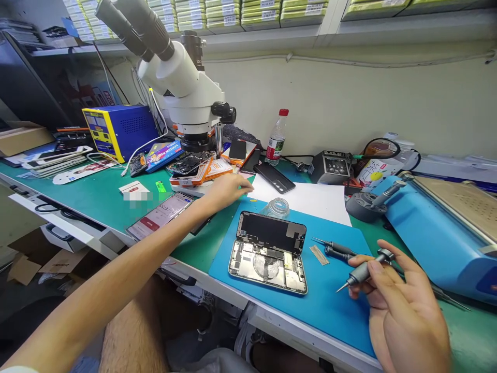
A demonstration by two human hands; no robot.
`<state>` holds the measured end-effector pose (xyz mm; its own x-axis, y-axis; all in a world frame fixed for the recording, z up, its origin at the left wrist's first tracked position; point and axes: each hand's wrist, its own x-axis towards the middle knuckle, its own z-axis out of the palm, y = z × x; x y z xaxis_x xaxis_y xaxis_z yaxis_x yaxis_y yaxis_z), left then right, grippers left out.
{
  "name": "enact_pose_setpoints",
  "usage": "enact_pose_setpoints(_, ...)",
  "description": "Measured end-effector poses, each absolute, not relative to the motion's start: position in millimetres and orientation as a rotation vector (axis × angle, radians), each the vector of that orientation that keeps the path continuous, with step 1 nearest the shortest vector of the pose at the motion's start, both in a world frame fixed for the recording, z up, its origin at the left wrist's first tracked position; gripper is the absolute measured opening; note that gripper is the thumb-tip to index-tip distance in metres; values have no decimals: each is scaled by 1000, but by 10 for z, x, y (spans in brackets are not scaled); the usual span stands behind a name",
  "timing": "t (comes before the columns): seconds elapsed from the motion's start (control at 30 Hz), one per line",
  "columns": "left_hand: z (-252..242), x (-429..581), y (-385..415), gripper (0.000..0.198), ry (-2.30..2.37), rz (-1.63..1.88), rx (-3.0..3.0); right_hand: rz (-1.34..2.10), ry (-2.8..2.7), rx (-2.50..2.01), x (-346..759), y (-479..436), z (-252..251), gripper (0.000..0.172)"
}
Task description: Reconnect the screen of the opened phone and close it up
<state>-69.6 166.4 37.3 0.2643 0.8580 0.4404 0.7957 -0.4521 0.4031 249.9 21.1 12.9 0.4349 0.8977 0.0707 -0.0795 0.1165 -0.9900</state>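
Note:
My right hand (407,305) grips a grey precision screwdriver (363,272) between thumb and fingers, its thin tip pointing down and left over the blue mat (334,311). My left hand (229,191) stretches past the phone to the left edge of a white paper sheet (310,199). Its fingers are drawn together at the tips; whatever may be between them is too small to make out. On the mat an opened phone (267,267) lies with its inner parts bare and its screen (272,232) tilted up behind. Further screwdrivers (337,250) lie to its right.
A microscope (182,88) stands behind my left hand, above stacked boxes and phone parts. A small glass jar (277,208) sits behind the opened phone. A lit phone (159,215) lies under my left forearm. A blue machine (438,238) borders the right side; a bottle (277,140) stands near the wall.

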Motion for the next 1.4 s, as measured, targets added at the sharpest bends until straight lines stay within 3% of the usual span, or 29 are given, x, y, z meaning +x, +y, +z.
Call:
enact_pose_setpoints(0.1, 476, -636, 1257, 22, 1663, 1235, 2328, 857, -855, -1221, 2500, 207, 104, 74)
enact_pose_setpoints(0.2, 544, -456, 758, 21, 1485, 1557, 2466, 855, -863, -1192, 2492, 202, 96, 70)
enact_pose_setpoints(0.23, 543, -374, 618, 20, 1297, 1510, 2655, 853, -862, -1185, 2489, 201, 99, 68)
enact_pose_setpoints(0.3, 495, -202, 428, 18, 1091, 1086, 2953, 852, -860, -1176, 2482, 198, 107, 66)
enact_pose_setpoints(0.37, 401, -56, 369, 15, 1085, 714, 3040, 851, -864, -1160, 2479, 195, 112, 63)
enact_pose_setpoints(0.47, 259, 53, 435, 16, 1167, 477, 2981, 854, -869, -1138, 2485, 189, 106, 63)
enact_pose_setpoints(0.7, 318, 86, 475, 18, 1301, 441, 2575, 877, -869, -1129, 2497, 186, 98, 67)
enact_pose_setpoints(0.9, 492, 309, 384, 30, 1517, 181, 2508, 876, -867, -1116, 2495, 194, 87, 66)
enact_pose_setpoints(1.4, 530, 431, 380, 21, 1686, 122, 2398, 836, -904, -1111, 2497, 165, 70, 66)
